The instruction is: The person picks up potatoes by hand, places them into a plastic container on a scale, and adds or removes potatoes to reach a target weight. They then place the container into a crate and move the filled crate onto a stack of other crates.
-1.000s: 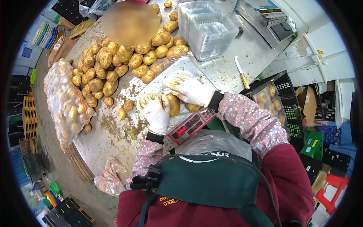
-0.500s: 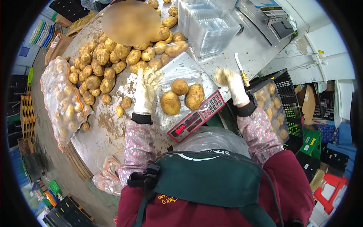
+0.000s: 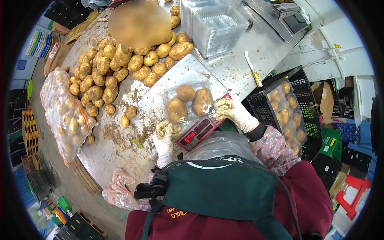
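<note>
A clear plastic tray (image 3: pixel 188 102) with three potatoes in it rests on the steel pan of a scale (image 3: pixel 182 70), whose red display (image 3: pixel 191 137) faces me. My left hand (image 3: pixel 166 135), in a dirty white glove, is curled on the tray's near left corner. My right hand (image 3: pixel 233 112), gloved the same way, grips the tray's right corner next to the scale's keypad. A clear lid covers the potatoes.
A pile of loose potatoes (image 3: pixel 116 68) lies beyond the scale, with a full bag of potatoes (image 3: pixel 64 108) at the table's left edge. Stacked empty clear trays (image 3: pixel 216 28) and a knife (image 3: pixel 253 72) lie at the back right. A black crate (image 3: pixel 266 108) holds packed potatoes. Another person's head (image 3: pixel 138 22) is opposite.
Both hands left the potatoes on the scale, lifted apart to either side, then came back down onto the tray's near corners. The clear lid now lies over the three potatoes.
</note>
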A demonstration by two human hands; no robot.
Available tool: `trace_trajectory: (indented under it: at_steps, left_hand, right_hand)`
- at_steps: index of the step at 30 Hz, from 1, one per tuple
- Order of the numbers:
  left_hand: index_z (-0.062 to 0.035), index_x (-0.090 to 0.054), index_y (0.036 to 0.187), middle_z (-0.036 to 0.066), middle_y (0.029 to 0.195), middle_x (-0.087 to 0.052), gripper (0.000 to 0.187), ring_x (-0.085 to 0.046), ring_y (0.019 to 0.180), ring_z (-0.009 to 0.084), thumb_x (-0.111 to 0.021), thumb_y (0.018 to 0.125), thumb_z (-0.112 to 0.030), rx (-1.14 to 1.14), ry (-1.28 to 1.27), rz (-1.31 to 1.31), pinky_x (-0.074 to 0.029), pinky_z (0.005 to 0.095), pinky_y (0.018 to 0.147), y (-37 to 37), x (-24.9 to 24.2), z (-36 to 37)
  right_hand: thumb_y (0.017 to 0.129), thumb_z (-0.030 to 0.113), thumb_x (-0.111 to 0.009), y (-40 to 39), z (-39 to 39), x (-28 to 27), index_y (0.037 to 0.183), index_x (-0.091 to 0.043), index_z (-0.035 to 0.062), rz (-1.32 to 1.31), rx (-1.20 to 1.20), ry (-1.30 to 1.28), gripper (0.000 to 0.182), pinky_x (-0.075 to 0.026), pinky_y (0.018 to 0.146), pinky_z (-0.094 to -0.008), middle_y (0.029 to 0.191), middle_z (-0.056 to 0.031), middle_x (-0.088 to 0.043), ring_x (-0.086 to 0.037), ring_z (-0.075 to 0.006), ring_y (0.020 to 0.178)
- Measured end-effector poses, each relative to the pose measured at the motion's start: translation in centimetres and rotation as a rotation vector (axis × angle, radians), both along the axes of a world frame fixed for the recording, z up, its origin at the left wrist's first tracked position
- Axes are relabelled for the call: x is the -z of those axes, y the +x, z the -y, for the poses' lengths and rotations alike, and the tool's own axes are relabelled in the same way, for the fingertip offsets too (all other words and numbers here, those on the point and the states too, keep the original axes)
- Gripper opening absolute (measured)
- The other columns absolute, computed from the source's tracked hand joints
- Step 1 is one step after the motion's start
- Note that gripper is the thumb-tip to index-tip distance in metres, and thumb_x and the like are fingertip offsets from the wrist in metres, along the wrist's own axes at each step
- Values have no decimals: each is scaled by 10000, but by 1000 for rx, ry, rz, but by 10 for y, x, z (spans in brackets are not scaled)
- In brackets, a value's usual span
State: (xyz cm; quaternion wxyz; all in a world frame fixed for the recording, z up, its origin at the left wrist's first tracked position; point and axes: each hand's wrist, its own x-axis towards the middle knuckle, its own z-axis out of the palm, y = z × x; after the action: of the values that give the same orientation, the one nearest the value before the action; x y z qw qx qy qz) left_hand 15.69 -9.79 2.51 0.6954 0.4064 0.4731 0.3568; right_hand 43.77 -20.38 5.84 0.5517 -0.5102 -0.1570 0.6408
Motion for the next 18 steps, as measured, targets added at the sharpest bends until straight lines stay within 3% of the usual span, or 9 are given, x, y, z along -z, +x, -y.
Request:
trace_trajectory:
  at_steps: [7, 9, 11, 13, 15, 16, 18]
  left_hand:
    - [5, -614, 1015, 95, 856, -670, 107, -677, 755, 196, -620, 928, -57, 4, -209, 13, -571, 321, 710, 2, -22, -8]
    - [-20, -612, 930, 68, 790, -634, 108, -577, 659, 143, -643, 920, -124, -38, -151, 105, -470, 279, 628, 8, -17, -8]
    - [-34, -611, 926, 41, 755, -603, 99, -547, 644, 128, -624, 920, -132, 44, -104, 3, -448, 261, 632, 6, -23, -14]
    - [-56, -611, 936, 11, 773, -581, 87, -517, 664, 115, -605, 920, -141, 121, 16, -75, -433, 252, 656, 7, -29, -22]
    - [-70, -609, 945, -8, 845, -572, 81, -517, 754, 103, -607, 918, -146, 38, 37, -28, -420, 247, 681, 17, -37, -21]
    - [-74, -601, 973, -4, 946, -562, 88, -537, 886, 113, -605, 917, -142, 59, 151, -103, -461, 278, 742, 19, -40, -29]
    - [-67, -587, 1003, 15, 1009, -556, 110, -545, 973, 145, -594, 918, -137, 74, 93, 125, -499, 363, 877, 26, -45, -37]
  right_hand:
    - [876, -3, -659, -20, -3, 3, 1069, -563, -9, 119, 83, 1, 215, -563, 754, -297, 931, -74, -642, -667, -158, 826]
    - [849, -19, -667, -20, -4, 3, 1057, -549, -12, 143, 49, 9, 239, -560, 715, -296, 878, -77, -637, -664, -161, 788]
    - [812, -60, -650, -29, -10, 2, 969, -528, -18, 153, 188, 48, 203, -522, 599, -279, 747, -66, -623, -618, -141, 653]
    - [800, -74, -656, -27, -10, 9, 982, -522, -26, 100, 128, 116, 231, -523, 603, -284, 754, -74, -624, -624, -152, 663]
    - [788, -85, -665, -34, -11, 24, 985, -521, -28, -134, 243, 158, 251, -533, 610, -294, 755, -79, -621, -637, -166, 678]
    - [796, -81, -664, -31, -9, 27, 999, -523, -29, -107, 206, 161, 253, -539, 615, -297, 775, -86, -633, -644, -173, 685]
    - [807, -47, -685, -20, -2, 30, 1013, -552, -20, -119, 87, 172, 246, -550, 636, -311, 843, -120, -681, -659, -186, 721]
